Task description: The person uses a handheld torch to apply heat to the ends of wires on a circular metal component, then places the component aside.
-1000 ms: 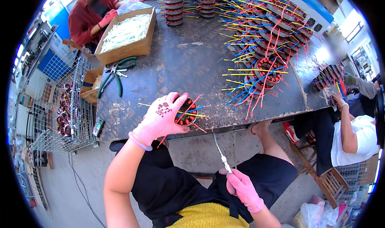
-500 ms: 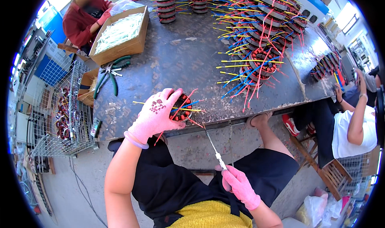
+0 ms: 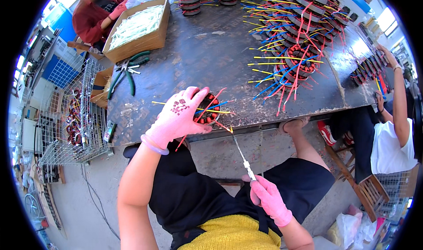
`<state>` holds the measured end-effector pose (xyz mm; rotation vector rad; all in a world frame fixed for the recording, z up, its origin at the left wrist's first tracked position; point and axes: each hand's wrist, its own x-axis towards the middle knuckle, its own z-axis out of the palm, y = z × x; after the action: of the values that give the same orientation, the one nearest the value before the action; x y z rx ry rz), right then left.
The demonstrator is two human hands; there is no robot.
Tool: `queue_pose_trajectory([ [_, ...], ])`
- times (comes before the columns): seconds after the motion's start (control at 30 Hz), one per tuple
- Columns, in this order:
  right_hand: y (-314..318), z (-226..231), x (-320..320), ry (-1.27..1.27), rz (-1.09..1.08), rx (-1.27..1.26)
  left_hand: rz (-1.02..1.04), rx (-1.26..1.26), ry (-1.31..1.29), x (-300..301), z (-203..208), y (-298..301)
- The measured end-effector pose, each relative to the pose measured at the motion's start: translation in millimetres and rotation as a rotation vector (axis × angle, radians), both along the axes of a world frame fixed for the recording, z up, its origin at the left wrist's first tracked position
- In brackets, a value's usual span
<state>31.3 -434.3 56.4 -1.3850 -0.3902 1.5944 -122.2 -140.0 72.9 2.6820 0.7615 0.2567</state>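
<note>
My left hand [image 3: 178,118], in a pink glove, grips a small motor stator [image 3: 213,111] at the table's near edge. Red windings fill the stator, and red, blue and yellow leads stick out of it. My right hand [image 3: 271,199], also gloved in pink, is closed around the lower end of a slim rod-like tool [image 3: 247,164] with a white middle section. Its thin metal tip reaches up to the end of a red lead, where a small yellow-orange spot shows. Whether that spot is a flame or bare wire I cannot tell.
Stacked stators [image 3: 299,60] with long leads stand at the right of the dark table [image 3: 189,56]. Green-handled pliers [image 3: 128,71] lie left, near a cardboard box [image 3: 163,25] of white strips. A wire basket [image 3: 75,131] stands beside the table. Two people sit nearby.
The tool's tip has met the red lead's end, and a yellow-orange spot now shows there. The whole view has shifted slightly. Both hands keep their grip.
</note>
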Motion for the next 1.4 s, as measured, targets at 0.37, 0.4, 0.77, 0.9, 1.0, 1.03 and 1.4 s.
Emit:
queue_pose_trajectory([
  [0.37,0.3,0.2,2.8,-0.091,0.078,0.004,-0.008,0.014,0.001,-2.4,-2.3,2.3],
  [0.4,0.7,0.8,3.1,-0.12,0.09,0.001,-0.012,0.018,-0.01,-2.3,-3.4,3.0],
  [0.77,1.5,1.7,-1.7,-0.052,0.031,-0.027,-0.021,-0.023,-0.014,-1.2,-0.9,3.4],
  [0.9,-1.1,-3.7,-1.9,-0.004,0.026,0.015,-0.008,-0.026,-0.009,-4.0,0.2,3.8],
  [1.0,2.6,-0.4,-0.8,-0.023,0.051,0.011,-0.004,-0.02,-0.01,-2.7,2.3,3.2],
  [1.03,2.7,-0.3,0.0,-0.024,0.048,0.002,-0.003,-0.023,-0.014,-2.4,2.8,3.3],
  [1.4,2.1,-3.6,-0.8,0.0,0.035,-0.008,-0.008,-0.036,-0.012,-0.6,6.5,3.4],
])
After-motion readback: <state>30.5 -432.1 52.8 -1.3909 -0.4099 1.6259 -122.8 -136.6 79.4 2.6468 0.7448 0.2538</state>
